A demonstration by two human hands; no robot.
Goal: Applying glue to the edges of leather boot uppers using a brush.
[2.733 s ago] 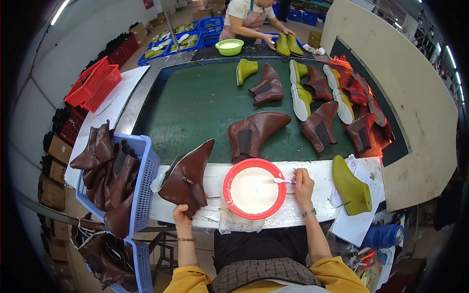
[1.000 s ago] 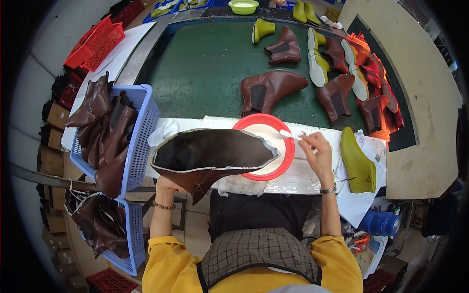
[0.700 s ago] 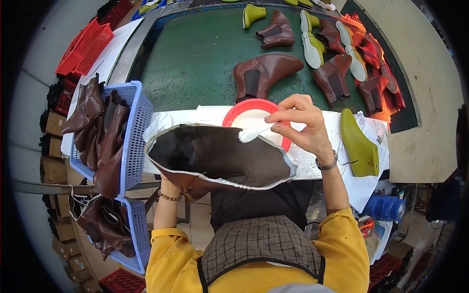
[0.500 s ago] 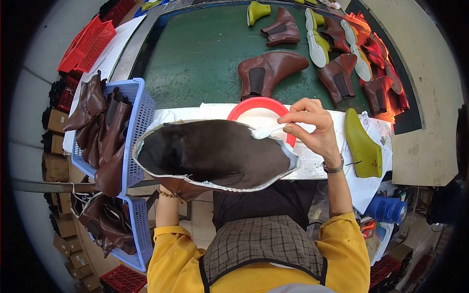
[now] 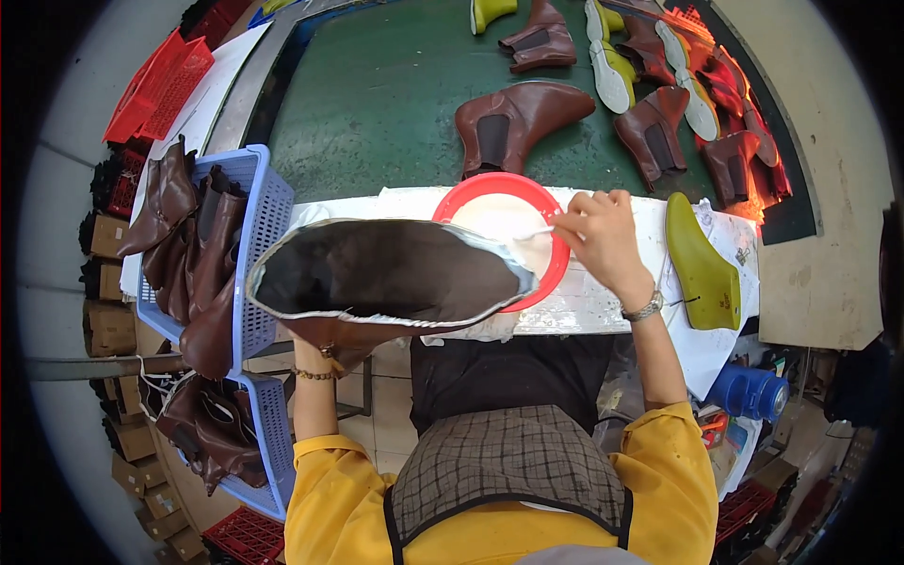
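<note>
A brown leather boot upper (image 5: 395, 327) is held up in front of me, its open underside facing me and its edge smeared white. My left hand (image 5: 308, 350) grips it from below at the left; most of the fingers are hidden behind the leather. My right hand (image 5: 603, 234) pinches a small white-coated brush (image 5: 537, 233), whose kind is only partly visible. The brush is over a red bowl (image 5: 557, 259) of white paste, close to the upper's right end, which overlaps the bowl's near-left side.
Brown boots (image 5: 523, 118) and yellow-green lasts stand on the green bench (image 5: 377, 104), some beneath an orange glow at right. A loose last (image 5: 702, 268) lies right of the bowl. Blue baskets (image 5: 268, 221) of uppers stand left; a blue jug (image 5: 749, 393) sits lower right.
The upper has shifted slightly left and tilted, uncovering more of the bowl. My right hand has moved right, taking the brush from the upper's inner edge to over the bowl.
</note>
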